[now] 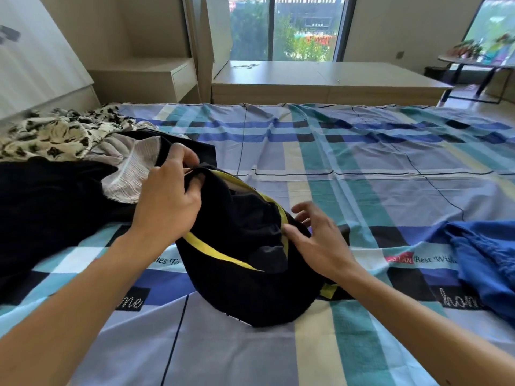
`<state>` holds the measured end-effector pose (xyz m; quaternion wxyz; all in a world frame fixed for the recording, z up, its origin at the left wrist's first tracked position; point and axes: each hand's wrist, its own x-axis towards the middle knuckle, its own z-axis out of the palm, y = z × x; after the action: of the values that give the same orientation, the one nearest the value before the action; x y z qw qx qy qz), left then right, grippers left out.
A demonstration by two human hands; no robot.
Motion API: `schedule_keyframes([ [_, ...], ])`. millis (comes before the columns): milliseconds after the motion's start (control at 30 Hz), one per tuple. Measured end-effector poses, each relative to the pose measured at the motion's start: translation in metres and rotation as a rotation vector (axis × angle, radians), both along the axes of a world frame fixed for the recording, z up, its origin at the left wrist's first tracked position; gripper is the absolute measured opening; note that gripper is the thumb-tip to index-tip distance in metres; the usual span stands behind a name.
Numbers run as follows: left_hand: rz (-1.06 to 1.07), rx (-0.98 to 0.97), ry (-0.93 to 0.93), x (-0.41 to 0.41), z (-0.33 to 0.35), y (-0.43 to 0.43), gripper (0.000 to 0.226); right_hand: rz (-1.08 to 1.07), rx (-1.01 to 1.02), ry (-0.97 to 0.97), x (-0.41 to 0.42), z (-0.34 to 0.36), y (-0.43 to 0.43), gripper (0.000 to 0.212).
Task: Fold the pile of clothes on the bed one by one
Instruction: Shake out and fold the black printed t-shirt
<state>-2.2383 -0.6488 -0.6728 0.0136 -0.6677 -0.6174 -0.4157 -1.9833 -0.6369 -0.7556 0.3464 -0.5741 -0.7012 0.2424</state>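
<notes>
Spreading over most of the view, a wrinkled bed sheet (362, 151) checked in blue, teal, cream and black. Beyond its far edge, a low pale wooden platform (306, 79) under a tall dark-framed window (287, 26).

Heaped on the sheet's left side, the pile of unfolded clothes (92, 151): a broad black cloth (41, 207) nearest, a cream fabric printed with black flowers (50, 135) behind it, and a crinkled white piece (131, 174) lying at the pile's right edge, touching the black.

Sitting mid-bed, just right of the pile, a bunched black garment with yellow bands (245, 288), lower end resting on the sheet, upper edge raised off it.

Crumpled at the right edge of the bed, well apart from the pile, a bright blue garment (485, 260), partly cut off by the frame.

Gripping that raised upper edge, the left hand (167, 201): fingers curled over the edge, thumb pressed against them in a pinch.

Hovering at the garment's right flank, the right hand (320, 240): fingers spread and loosely bent, nothing held, thumb tip at the yellow band, touching or just short of it, cannot tell.
</notes>
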Motion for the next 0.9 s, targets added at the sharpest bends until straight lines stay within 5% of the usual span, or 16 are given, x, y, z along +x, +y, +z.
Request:
schedule_keyframes([
  [133, -0.094, -0.05, -0.036, 0.002, 0.002, 0.001, 0.022, 0.071, -0.068, -0.083, -0.007, 0.004, -0.01, 0.046],
  [300, -0.073, -0.065, 0.001, 0.01, 0.011, 0.01, 0.019, 0.026, -0.236, 0.055, -0.008, -0.007, 0.003, 0.012],
  [400, 0.014, -0.067, 0.068, 0.007, 0.029, 0.022, 0.022, -0.037, -0.213, 0.169, 0.002, 0.022, 0.03, 0.009],
  [533, 0.15, -0.158, 0.125, -0.001, 0.081, 0.046, 0.008, -0.105, -0.121, 0.305, 0.02, 0.114, 0.073, 0.014],
  [667, 0.204, -0.187, 0.164, -0.001, 0.157, 0.063, 0.023, -0.105, -0.026, 0.451, 0.022, 0.217, 0.1, 0.019],
  [900, 0.309, 0.02, 0.043, -0.007, 0.29, 0.067, 0.035, -0.242, 0.566, 0.165, 0.005, 0.374, 0.11, 0.021],
])
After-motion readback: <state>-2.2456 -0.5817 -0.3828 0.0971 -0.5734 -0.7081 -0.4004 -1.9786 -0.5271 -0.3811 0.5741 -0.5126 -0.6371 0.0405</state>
